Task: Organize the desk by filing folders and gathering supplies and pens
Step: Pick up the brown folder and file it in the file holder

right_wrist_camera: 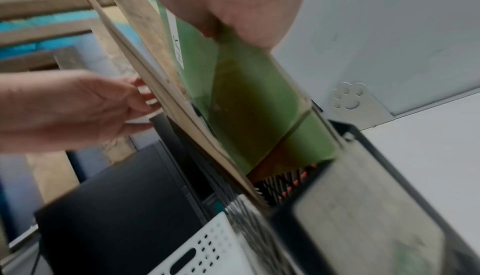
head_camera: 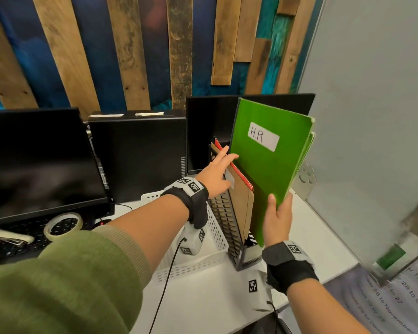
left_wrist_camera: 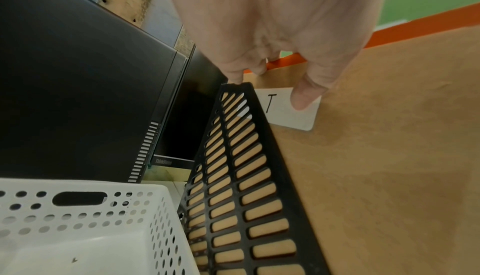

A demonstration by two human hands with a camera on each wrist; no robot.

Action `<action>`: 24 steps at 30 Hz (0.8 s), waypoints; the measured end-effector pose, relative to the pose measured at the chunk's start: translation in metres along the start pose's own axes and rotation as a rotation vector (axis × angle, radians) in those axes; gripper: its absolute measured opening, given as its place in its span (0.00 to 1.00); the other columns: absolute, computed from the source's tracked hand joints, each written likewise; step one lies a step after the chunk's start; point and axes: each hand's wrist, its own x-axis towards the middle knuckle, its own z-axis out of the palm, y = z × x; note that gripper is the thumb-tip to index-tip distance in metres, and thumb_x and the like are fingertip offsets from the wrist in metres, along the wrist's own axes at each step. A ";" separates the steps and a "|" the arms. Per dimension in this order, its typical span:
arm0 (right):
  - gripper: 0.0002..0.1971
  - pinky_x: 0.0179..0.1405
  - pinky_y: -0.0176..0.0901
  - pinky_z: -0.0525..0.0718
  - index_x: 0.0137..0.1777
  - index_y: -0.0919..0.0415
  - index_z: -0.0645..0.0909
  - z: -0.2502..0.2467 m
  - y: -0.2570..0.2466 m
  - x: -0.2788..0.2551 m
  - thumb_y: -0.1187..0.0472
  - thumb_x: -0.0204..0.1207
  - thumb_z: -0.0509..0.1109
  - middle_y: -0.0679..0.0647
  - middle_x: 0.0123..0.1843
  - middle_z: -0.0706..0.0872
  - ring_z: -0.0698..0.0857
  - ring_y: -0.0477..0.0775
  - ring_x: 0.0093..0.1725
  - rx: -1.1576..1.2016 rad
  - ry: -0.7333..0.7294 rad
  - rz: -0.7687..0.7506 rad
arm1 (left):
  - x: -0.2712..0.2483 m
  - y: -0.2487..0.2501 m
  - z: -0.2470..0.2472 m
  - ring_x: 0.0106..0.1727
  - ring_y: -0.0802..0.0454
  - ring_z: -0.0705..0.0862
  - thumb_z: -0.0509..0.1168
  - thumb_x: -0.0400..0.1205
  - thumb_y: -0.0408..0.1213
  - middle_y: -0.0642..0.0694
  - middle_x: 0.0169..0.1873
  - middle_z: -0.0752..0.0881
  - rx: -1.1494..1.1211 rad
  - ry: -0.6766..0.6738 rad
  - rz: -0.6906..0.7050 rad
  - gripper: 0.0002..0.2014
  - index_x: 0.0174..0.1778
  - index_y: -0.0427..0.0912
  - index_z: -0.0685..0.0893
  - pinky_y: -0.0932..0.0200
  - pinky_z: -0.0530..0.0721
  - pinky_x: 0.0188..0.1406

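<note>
My right hand [head_camera: 276, 218] grips the lower edge of a green folder [head_camera: 270, 165] labelled "H.R", thumb on its front. The folder stands tilted, its bottom down inside a black slotted file holder [head_camera: 227, 225], to the right of a brown folder [head_camera: 241, 203] and a red folder [head_camera: 249, 184]. My left hand [head_camera: 215, 172] holds the brown folder's top, thumb on its white label and fingers over the edge, leaning both folders left. In the left wrist view the left hand [left_wrist_camera: 272, 22] sits on the brown folder [left_wrist_camera: 376, 156]. The right wrist view shows the green folder [right_wrist_camera: 246, 105] entering the file holder [right_wrist_camera: 363, 139].
A white perforated basket [head_camera: 217, 232] stands just left of the holder. A tape roll [head_camera: 63, 225] lies on the keyboard [head_camera: 22, 247] under a monitor [head_camera: 34, 165]. A black PC tower [head_camera: 135, 155] stands behind. A grey partition [head_camera: 372, 116] closes the right side.
</note>
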 end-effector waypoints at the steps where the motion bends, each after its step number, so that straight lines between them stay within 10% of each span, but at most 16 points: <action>1: 0.08 0.54 0.37 0.75 0.60 0.54 0.69 -0.001 0.002 -0.002 0.65 0.85 0.55 0.43 0.51 0.77 0.76 0.44 0.50 -0.021 -0.025 -0.004 | 0.001 -0.001 0.001 0.70 0.43 0.75 0.62 0.77 0.24 0.52 0.83 0.44 -0.003 -0.001 -0.001 0.37 0.79 0.53 0.59 0.48 0.86 0.52; 7: 0.13 0.32 0.42 0.71 0.48 0.59 0.74 -0.035 0.005 0.015 0.52 0.85 0.54 0.51 0.36 0.80 0.78 0.57 0.39 -0.574 -0.327 0.007 | 0.008 -0.006 0.005 0.80 0.44 0.62 0.62 0.76 0.23 0.52 0.83 0.45 -0.017 -0.017 -0.007 0.37 0.79 0.53 0.60 0.36 0.67 0.76; 14: 0.16 0.22 0.35 0.80 0.40 0.62 0.74 -0.041 0.013 0.006 0.52 0.84 0.56 0.66 0.29 0.85 0.85 0.52 0.21 -0.398 -0.237 0.112 | 0.011 -0.008 0.009 0.80 0.40 0.63 0.62 0.76 0.23 0.54 0.83 0.46 -0.040 -0.007 -0.007 0.37 0.78 0.55 0.60 0.36 0.70 0.75; 24: 0.16 0.40 0.49 0.82 0.42 0.58 0.72 -0.031 0.041 -0.002 0.49 0.84 0.53 0.55 0.30 0.80 0.84 0.58 0.33 -0.595 -0.229 0.088 | 0.013 -0.008 0.010 0.77 0.35 0.67 0.62 0.76 0.23 0.57 0.82 0.45 -0.015 0.000 0.013 0.39 0.79 0.59 0.57 0.41 0.81 0.65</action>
